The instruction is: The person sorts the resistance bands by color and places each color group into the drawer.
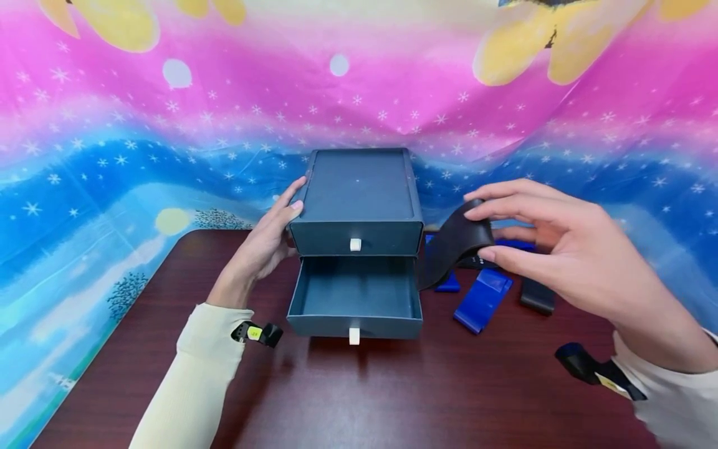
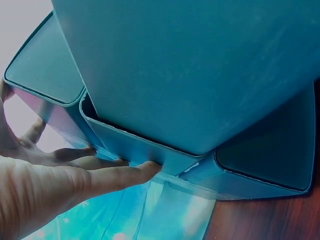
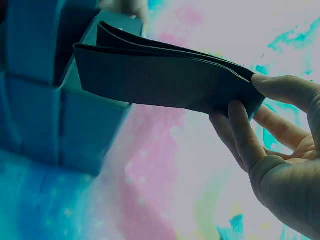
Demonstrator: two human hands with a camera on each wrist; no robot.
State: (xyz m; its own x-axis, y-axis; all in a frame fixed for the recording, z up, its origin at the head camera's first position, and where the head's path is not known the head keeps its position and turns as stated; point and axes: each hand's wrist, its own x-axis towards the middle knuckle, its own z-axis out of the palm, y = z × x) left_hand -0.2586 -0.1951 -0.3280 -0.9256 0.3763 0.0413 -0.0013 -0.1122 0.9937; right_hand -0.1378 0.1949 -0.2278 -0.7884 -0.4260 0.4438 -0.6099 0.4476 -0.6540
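A dark grey-blue desktop drawer unit (image 1: 359,184) stands on the table, its upper drawer closed and its lower drawer (image 1: 353,325) pulled out with a bare floor showing. My left hand (image 1: 269,234) rests along the unit's left side, fingers extended; in the left wrist view the fingertips (image 2: 150,169) lie against the side wall. My right hand (image 1: 552,240) pinches one end of a folded black leather-like strip (image 1: 457,243) between thumb and fingers. The strip (image 3: 155,77) hangs just right of the open drawer, its two layers parted at the free end.
Several blue folded pieces, one of them a flat blue piece (image 1: 483,300), lie on the table right of the unit. A black item (image 1: 536,296) lies beside them under my right hand. Behind stands a patterned cloth backdrop (image 1: 359,93); the dark wood table (image 1: 359,393) extends in front.
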